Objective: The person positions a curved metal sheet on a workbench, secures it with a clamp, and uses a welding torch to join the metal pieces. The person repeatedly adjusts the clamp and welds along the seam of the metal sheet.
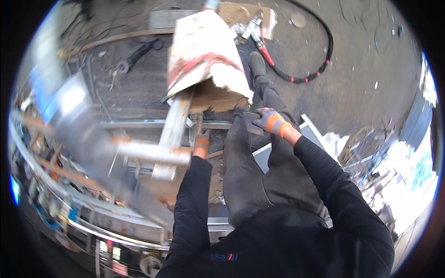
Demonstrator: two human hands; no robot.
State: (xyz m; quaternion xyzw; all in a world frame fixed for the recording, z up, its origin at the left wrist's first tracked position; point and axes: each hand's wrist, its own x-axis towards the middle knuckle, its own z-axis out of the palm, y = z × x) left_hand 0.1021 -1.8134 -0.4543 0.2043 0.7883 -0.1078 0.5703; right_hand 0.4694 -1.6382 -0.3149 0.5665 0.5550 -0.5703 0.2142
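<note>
My right hand (271, 121), in a grey and orange glove, grips a small flat grey metal plate (252, 122) by its edge, beside my knee. My left hand (202, 140), also gloved, is lower and further left. Its fingers appear closed around a narrow rusty metal strip (200, 122), though they are partly hidden. Just left of it, a long pale steel bar (174, 123) runs out from under a torn white cardboard box (204, 46). A shorter rusty-ended steel tube (153, 152) crosses that bar.
An angle grinder (136, 56) lies on the dark floor at the far left. A thick black and red cable (319, 69) curves across the floor at the far right. A large blurred grey and blue shape (83, 120) fills the left side. Metal racking (116, 222) stands at the lower left.
</note>
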